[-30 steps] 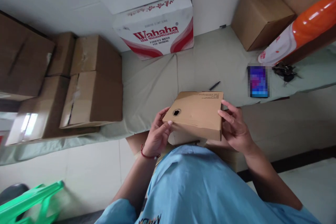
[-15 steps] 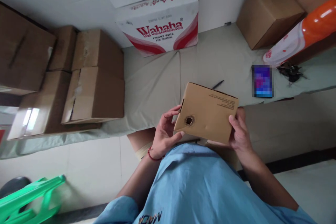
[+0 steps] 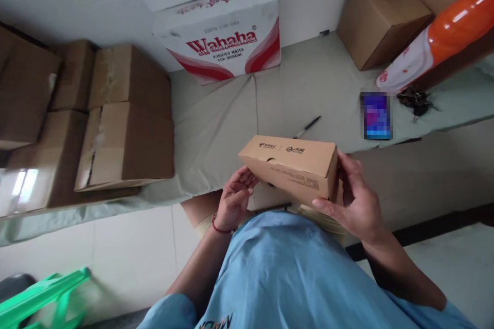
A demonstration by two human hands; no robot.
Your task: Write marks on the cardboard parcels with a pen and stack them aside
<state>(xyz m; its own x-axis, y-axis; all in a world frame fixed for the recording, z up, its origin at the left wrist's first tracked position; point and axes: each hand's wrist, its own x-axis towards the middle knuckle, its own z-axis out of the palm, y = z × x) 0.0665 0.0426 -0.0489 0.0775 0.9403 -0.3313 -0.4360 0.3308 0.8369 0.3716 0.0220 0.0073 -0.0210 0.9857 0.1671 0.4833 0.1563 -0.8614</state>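
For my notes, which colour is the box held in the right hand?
The box is brown, with dark print; head view.

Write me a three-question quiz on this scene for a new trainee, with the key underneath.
1. True or false: the right hand grips the printed cardboard box.
2. Multiple choice: what lies on the pale green cloth just beyond that box?
(a) a pair of scissors
(b) a pen
(c) a roll of tape
3. Fill in the blank: the front of the white-and-red carton reads "Purified ____ for drinking".

Key: 1. True, with its thumb at the box's lower right corner. 2. (b). 3. Water.
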